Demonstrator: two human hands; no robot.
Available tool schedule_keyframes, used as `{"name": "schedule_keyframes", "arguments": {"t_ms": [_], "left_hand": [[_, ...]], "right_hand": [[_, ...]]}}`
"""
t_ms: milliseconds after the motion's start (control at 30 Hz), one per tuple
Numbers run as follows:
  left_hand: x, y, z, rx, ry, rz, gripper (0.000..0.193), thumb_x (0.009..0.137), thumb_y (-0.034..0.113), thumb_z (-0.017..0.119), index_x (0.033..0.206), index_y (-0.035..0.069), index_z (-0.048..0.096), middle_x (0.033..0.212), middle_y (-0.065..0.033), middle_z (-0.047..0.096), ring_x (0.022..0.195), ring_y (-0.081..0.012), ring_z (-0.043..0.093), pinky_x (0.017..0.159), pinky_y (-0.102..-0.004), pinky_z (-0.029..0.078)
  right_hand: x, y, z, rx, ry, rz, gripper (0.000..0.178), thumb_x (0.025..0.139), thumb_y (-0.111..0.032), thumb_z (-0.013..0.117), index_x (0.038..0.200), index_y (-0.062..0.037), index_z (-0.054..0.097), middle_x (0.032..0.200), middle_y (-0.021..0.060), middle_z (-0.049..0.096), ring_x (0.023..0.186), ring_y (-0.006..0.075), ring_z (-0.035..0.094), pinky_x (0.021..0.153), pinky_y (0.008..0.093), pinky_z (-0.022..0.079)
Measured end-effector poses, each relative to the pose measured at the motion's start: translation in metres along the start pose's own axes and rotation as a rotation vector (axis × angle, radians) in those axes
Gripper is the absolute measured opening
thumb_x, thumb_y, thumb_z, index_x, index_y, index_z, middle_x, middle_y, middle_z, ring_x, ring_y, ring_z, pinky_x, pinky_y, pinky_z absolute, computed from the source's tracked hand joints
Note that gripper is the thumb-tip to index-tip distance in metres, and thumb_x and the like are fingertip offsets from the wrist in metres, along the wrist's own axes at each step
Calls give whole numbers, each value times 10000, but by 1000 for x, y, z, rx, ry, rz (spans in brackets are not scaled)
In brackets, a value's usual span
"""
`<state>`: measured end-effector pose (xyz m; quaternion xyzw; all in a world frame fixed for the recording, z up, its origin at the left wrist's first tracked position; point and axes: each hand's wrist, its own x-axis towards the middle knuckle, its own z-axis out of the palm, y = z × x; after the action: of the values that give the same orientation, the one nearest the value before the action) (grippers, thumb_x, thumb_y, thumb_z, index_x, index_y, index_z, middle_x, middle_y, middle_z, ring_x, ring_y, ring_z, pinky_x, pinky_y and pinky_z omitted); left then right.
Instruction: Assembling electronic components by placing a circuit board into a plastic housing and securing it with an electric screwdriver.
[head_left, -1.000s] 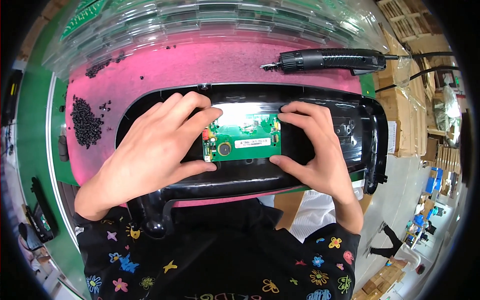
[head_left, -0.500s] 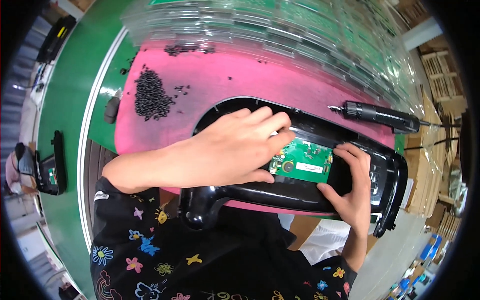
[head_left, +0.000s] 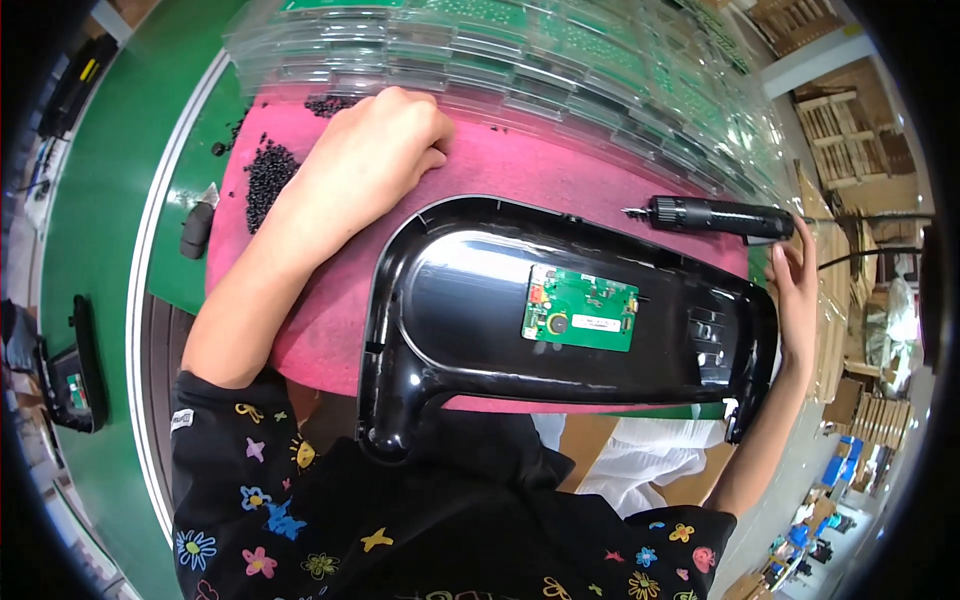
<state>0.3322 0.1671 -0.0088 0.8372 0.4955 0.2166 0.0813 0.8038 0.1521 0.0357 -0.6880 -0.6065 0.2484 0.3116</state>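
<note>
— Black plastic housing (head_left: 470, 300) lies on the pink mat (head_left: 560, 180), w/ a green circuit board (head_left: 580, 322) set in its middle, neither hand on it.

— Left hand (head_left: 375, 150)?

— Curled loosely, fingertips down on the mat just beside the black screws (head_left: 268, 175), holding nothing I can make out.

— Right hand (head_left: 795, 290)?

— Fingers open, at the housing's far right end; electric screwdriver (head_left: 715, 214) just past the fingertips. Touching or not, can't tell.

— Beyond the left knuckles?

— Clear trays (head_left: 560, 60) of boards.

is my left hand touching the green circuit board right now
Apart. The head view shows the left hand up on the pink mat, with black housing between it and the circuit board.
</note>
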Motion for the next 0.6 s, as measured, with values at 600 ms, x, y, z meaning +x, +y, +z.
{"name": "schedule_keyframes", "arguments": {"t_ms": [600], "left_hand": [[3, 27, 1, -359, 206, 97, 117, 947, 80, 563, 958, -32, 595, 909, -117, 632, 801, -242, 603, 704, -327, 467]], "right_hand": [[-5, -109, 107, 1231, -162, -240, 349, 972, -151, 614, 1252, -14, 456, 910, 70, 593, 894, 200, 566, 894, 338, 458]]}}
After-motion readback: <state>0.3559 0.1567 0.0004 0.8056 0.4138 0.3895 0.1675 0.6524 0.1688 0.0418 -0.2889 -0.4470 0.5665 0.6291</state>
